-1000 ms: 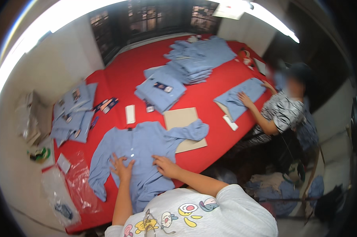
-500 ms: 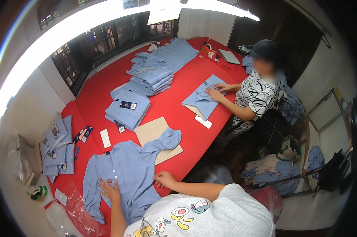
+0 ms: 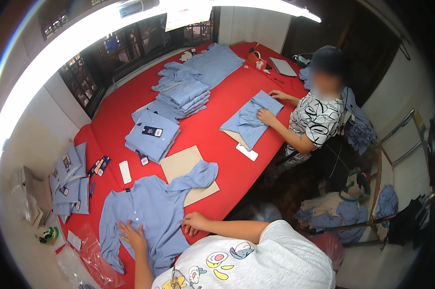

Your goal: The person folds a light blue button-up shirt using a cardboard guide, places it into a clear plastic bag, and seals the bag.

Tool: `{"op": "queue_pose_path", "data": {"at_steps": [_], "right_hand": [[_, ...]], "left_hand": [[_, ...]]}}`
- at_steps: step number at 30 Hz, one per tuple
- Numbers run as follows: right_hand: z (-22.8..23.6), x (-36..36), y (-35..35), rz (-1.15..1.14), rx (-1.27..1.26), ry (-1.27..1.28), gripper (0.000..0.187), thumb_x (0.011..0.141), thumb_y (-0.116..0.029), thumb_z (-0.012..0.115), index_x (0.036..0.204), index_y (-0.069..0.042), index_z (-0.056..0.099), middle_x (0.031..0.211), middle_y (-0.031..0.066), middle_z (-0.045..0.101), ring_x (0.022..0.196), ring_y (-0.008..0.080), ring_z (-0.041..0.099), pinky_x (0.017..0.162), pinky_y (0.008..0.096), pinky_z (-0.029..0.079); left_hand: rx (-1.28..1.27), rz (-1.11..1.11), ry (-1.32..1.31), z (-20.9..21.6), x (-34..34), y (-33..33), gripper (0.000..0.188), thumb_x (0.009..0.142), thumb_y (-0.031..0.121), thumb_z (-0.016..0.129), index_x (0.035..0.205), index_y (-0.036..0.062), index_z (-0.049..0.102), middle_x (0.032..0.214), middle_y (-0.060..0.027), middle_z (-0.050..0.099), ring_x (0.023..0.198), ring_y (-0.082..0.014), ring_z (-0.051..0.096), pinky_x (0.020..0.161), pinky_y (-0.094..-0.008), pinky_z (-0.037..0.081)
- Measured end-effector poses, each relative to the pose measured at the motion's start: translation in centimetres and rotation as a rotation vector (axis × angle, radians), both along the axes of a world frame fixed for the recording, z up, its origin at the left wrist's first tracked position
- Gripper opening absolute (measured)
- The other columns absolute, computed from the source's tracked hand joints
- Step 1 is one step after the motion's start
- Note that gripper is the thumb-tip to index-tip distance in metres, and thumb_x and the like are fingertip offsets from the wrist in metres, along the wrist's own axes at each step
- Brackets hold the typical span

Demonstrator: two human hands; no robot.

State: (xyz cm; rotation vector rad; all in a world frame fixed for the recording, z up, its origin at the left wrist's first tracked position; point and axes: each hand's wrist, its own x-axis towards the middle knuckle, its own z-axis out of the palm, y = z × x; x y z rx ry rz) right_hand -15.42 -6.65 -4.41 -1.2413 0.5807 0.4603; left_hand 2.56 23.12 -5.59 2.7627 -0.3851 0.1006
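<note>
A light blue button-front shirt (image 3: 155,204) lies spread face up in front of me, its collar pointing away. My left hand (image 3: 132,237) rests flat on the shirt's front beside the buttons, fingers spread. At the shirt's right side edge, my right hand (image 3: 194,223) is closed with bent fingers on the fabric. The shirt's right sleeve stretches over a beige cardboard sheet (image 3: 193,196); its left sleeve hangs down along the body. Just beyond the collar is a white card strip (image 3: 125,172).
Across the red table (image 3: 227,164), a co-worker (image 3: 318,113) handles another blue shirt (image 3: 248,120) on cardboard. Folded shirts (image 3: 152,135) with tags are stacked ahead. Bagged shirts (image 3: 70,180) and clear plastic bags (image 3: 94,255) lie at left. Garments (image 3: 337,212) are heaped at right.
My right hand has shifted slightly left and down along the shirt's edge. My left hand stays on the front. The co-worker's one hand has moved to the far edge of their shirt.
</note>
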Motion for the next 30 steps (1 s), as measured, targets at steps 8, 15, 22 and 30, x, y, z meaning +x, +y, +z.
{"op": "queue_pose_path", "data": {"at_steps": [8,15,22,30], "right_hand": [[0.0,0.7,-1.9,0.133,0.105,0.071,0.037,0.108,-0.038,0.068,0.107,-0.001,0.069,0.087,0.0143,0.079,0.062,0.0235,0.076,0.051,0.0360,0.061],[-0.3,0.7,-1.7,0.169,0.125,0.034,0.034,0.109,-0.035,0.067,0.105,-0.001,0.067,0.085,0.0150,0.078,0.060,0.0236,0.075,0.050,0.0363,0.060],[-0.4,-0.1,-1.6,0.154,0.114,-0.031,0.030,0.109,-0.032,0.066,0.103,-0.002,0.066,0.083,0.0152,0.077,0.058,0.0226,0.074,0.049,0.0354,0.059],[-0.4,0.1,-0.5,0.087,0.008,-0.042,0.032,0.108,-0.032,0.068,0.104,0.000,0.070,0.083,0.0152,0.078,0.057,0.0223,0.074,0.048,0.0342,0.058]], "left_hand": [[0.181,-0.110,0.040,0.9,-9.0,-4.5,0.093,0.102,0.043,0.064,0.173,-0.0003,0.022,0.184,-0.0168,0.013,0.170,-0.0376,0.008,0.132,-0.0658,0.001],[0.205,-0.104,0.072,1.5,-9.1,-4.5,0.093,0.101,0.042,0.064,0.173,0.0008,0.023,0.184,-0.0161,0.013,0.169,-0.0402,0.007,0.130,-0.0704,0.003],[0.182,-0.145,-0.006,-0.4,-9.1,-3.6,0.085,0.100,0.033,0.060,0.173,0.0059,0.026,0.183,-0.0164,0.015,0.169,-0.0438,0.007,0.127,-0.0747,0.002],[0.271,-0.150,0.057,0.6,-8.8,-3.9,0.084,0.098,0.027,0.060,0.173,0.0059,0.027,0.183,-0.0165,0.016,0.169,-0.0437,0.008,0.128,-0.0731,0.004]]}}
